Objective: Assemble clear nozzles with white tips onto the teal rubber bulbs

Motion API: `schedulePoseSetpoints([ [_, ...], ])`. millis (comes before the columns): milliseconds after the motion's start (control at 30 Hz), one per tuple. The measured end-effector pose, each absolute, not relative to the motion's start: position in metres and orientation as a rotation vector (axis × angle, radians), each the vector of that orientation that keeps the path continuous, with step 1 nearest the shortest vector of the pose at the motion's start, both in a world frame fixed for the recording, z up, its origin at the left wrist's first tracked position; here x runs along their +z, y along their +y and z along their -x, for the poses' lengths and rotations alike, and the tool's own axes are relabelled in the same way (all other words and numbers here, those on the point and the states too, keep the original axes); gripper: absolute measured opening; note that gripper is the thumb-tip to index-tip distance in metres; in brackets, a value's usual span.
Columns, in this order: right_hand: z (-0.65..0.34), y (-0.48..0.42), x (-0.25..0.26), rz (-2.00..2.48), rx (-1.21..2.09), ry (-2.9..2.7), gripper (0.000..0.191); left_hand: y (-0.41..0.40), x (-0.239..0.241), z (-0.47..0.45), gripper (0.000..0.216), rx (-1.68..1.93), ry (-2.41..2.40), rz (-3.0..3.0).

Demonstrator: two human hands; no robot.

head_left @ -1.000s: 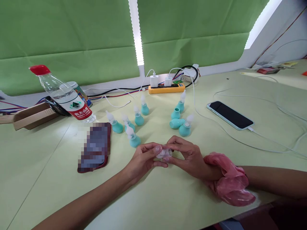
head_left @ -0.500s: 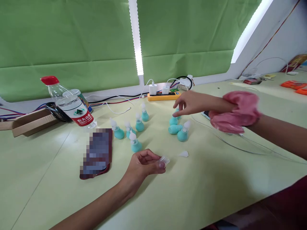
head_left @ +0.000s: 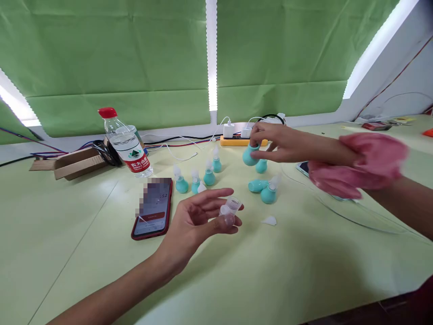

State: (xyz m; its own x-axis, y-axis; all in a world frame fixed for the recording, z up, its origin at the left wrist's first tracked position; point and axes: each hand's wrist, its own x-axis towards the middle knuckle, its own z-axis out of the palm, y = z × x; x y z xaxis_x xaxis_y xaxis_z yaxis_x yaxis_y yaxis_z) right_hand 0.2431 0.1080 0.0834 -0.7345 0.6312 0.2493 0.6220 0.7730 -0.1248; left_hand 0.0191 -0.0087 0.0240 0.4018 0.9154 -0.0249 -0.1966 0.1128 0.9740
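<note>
Bulb (head_left: 249,156) is hanging from the right hand (head_left: 274,141), clear tube (head_left: 233,204) resting in the left hand (head_left: 196,219), unjoined. Finished-looking tipped bulbs (head_left: 181,185) are standing nearby

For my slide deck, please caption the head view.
Left hand holding a clear plastic piece, right hand a teal bulb.

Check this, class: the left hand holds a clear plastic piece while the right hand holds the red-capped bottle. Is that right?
Not quite: the head view shows the right hand holding a teal bulb, not the red-capped bottle. The left hand does hold the clear plastic piece.
</note>
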Motion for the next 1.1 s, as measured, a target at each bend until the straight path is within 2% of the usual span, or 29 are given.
schedulePoseSetpoints([
  [100,-0.229,0.056,0.086,0.779,0.178,-2.54,0.012,-0.013,0.029,-0.017,0.039,1.029,0.879,-1.316],
  [200,-0.216,0.016,0.063,0.675,0.354,-2.474,0.008,-0.019,0.036,-0.015,0.029,1.155,0.964,-1.512],
  [300,-0.202,-0.001,0.035,0.638,0.44,-2.351,0.02,-0.026,0.038,-0.014,0.022,1.322,1.013,-1.634],
  [400,-0.192,0.001,0.02,0.685,0.418,-2.211,0.033,-0.028,0.036,-0.015,0.025,1.417,1.013,-1.648],
  [600,-0.189,0.01,0.023,0.689,0.403,-2.207,0.008,-0.022,0.033,-0.016,0.027,1.359,1.011,-1.662],
  [867,-0.19,0.007,0.023,0.786,0.197,-2.233,0.009,-0.015,0.03,-0.014,0.021,1.267,1.058,-1.495],
  [1100,-0.195,0.009,0.018,0.796,-0.206,-2.306,0.009,-0.013,0.04,-0.01,0.02,1.087,1.057,-1.547],
])
